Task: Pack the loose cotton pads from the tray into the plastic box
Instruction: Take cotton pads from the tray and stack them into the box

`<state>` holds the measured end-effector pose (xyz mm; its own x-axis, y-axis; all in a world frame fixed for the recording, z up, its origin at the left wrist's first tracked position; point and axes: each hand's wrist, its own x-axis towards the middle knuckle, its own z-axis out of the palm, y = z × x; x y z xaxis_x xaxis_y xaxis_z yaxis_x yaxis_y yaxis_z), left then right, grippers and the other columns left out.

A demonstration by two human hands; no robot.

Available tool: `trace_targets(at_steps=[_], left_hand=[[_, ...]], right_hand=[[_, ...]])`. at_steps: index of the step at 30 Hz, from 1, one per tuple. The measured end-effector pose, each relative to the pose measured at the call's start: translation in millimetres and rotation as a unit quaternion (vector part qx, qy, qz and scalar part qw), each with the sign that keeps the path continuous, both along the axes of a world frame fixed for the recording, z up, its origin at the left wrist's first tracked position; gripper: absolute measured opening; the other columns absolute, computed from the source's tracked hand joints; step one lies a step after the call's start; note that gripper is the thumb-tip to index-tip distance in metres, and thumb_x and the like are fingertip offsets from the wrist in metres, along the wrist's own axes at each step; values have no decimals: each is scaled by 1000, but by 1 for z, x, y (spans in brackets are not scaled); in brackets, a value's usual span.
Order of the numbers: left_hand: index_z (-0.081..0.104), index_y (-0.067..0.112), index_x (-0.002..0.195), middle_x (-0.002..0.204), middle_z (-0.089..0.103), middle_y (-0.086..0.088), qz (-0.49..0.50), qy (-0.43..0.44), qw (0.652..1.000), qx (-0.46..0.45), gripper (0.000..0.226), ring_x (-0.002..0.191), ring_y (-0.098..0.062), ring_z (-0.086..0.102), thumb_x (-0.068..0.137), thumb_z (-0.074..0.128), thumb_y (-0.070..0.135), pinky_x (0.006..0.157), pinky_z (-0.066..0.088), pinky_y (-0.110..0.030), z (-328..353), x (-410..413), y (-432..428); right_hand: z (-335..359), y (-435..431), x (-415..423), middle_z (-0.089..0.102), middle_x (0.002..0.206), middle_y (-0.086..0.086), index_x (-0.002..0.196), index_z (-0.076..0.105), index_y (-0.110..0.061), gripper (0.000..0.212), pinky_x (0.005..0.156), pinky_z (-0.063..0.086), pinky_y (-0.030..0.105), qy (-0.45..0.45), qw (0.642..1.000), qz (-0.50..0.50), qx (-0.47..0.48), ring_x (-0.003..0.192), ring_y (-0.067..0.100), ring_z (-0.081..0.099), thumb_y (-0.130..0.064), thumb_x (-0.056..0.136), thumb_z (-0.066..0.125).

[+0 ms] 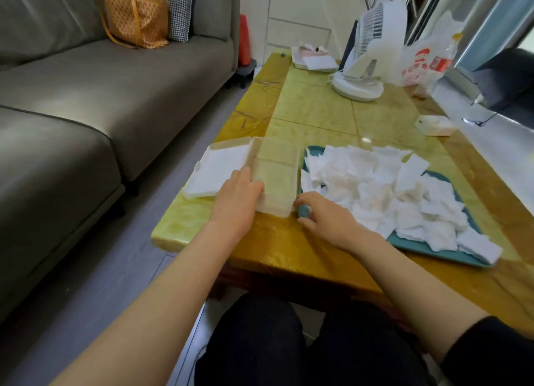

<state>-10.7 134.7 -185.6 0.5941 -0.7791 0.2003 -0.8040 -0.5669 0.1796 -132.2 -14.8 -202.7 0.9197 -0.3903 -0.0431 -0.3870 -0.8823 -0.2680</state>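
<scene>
A grey sofa [115, 96] fills the left side, with a strip of floor between it and the long yellow-green table [318, 111]. On the table's near right lies a teal tray [427, 248] heaped with loose white cotton pads [384, 192]. A few pads hang over its near rim and its near-right corner, and none are in the box. Beyond the tray is a stretch of bare tabletop, then a white desk fan [367, 47] at the far end. Just to the right of the fan is a white plastic bag [424, 59] with red print too blurred to read. The clear plastic box [277, 168] stands just left of the tray, touching it or nearly so. No pad shows inside the box and no label shows on it. Its hinged lid [219, 168] is flung open flat to the left, and the lid's outer side reaches the table's left edge. A band of tabletop lies bare between the box and the table's near edge. The left hand [235, 200] holds the box at its near-left wall, thumb against the wall and the other fingers laid on the lid side. The right hand [329, 218] pinches the tray's near-left corner, and that teal corner shows between thumb and curled fingers.
</scene>
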Motion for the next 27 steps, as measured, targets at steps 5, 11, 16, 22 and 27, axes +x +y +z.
trace_targets(at_steps=[5,11,16,22,27], left_hand=[[53,19,114,121,41,-10,38,-115,992,47,30,114,-29,36,88,43,7,88,29,-34,8,-25,-15],[46,17,130,127,44,-4,-101,-4,995,-27,36,117,-23,39,94,45,13,94,30,-31,13,-61,-51],[43,14,135,134,46,-6,-128,77,987,58,36,120,-25,43,102,36,26,93,37,-35,-11,-84,-81],[32,17,142,137,43,-8,-59,115,991,34,44,126,-28,39,101,40,31,100,38,-40,-29,-84,-105],[42,20,134,133,41,-8,-22,126,988,82,43,125,-29,34,94,51,33,100,38,-43,-27,-81,-123]], right_hand=[[13,-26,-34,47,129,6,127,48,-14,33,89,41,34,-122,987,-108,-2,111,24,51,-17,94,52],[6,-60,-54,44,132,11,132,44,-11,51,96,36,35,-17,986,-164,-21,122,28,41,-27,88,64],[1,-62,-54,56,120,11,117,58,-13,36,91,39,35,-2,987,-161,-16,117,27,45,-35,88,62],[0,-63,-67,56,117,8,122,52,-11,45,87,40,32,-72,968,-222,97,112,24,50,-28,83,66],[9,-70,-69,59,102,4,103,58,-15,29,74,37,30,-61,961,-257,86,102,25,55,-34,83,66]])
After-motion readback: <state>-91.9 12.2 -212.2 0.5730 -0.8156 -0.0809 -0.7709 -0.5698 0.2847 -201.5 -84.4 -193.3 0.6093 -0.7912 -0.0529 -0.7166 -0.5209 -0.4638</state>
